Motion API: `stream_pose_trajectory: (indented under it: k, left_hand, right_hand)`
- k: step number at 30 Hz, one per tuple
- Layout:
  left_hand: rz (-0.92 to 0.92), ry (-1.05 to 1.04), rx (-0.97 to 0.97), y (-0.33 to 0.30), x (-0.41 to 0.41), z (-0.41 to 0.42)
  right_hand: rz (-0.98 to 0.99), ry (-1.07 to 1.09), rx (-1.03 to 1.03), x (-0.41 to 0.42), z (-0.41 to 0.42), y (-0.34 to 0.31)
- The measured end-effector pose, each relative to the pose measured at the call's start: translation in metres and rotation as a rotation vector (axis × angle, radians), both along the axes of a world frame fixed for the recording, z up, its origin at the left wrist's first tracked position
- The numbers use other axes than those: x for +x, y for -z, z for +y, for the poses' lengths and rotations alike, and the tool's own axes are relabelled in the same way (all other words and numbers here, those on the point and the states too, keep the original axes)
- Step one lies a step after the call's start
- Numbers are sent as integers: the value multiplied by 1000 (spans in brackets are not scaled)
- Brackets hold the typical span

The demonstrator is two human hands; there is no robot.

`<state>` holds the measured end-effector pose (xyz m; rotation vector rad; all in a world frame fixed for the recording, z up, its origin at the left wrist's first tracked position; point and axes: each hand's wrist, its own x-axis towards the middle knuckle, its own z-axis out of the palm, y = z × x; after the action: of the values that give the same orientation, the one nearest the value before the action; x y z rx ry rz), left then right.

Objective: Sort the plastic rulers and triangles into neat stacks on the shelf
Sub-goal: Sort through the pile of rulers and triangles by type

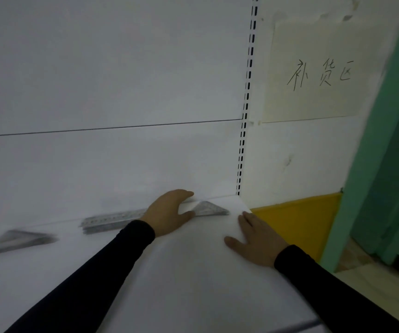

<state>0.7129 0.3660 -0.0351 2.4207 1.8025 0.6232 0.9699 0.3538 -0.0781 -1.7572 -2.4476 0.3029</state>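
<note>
A stack of clear plastic triangles lies at the back right corner of the white shelf. My left hand lies at the stack's left end, thumb and fingers spread and touching it. Left of that hand a stack of clear rulers lies along the back wall. Farther left lies another stack of triangles, blurred. My right hand rests flat on the shelf near its right edge, fingers straight, holding nothing.
The shelf's white back panel rises behind the stacks, with a slotted upright at its right. A paper sign with handwriting hangs on the wall. A yellow board and a green door frame stand to the right.
</note>
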Motion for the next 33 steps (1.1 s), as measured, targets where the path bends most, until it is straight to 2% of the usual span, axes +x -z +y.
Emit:
stream_pose_trajectory:
  k: [4, 6, 10, 13, 17, 23, 33]
  left_hand:
    - [-15, -76, 76, -3, -25, -41]
    - [-12, -117, 109, -5, -38, -65]
    - [38, -292, 117, -5, -60, -116]
    - [72, -441, 123, -5, -78, -155]
    - [90, -638, 140, -11, -106, -217]
    - [57, -876, 199, -20, -165, -307]
    - [45, -989, 213, -8, -299, -444]
  right_hand:
    - [62, -17, 53, 2, 5, -3]
    - [117, -56, 142, 0, 7, -12]
    - [216, -271, 310, -28, 6, -30]
    - [356, -454, 349, -68, -2, -35]
    - [390, -652, 324, -124, -24, -38]
    - [366, -836, 298, -212, -75, -40]
    - [350, -931, 252, -376, -186, -38]
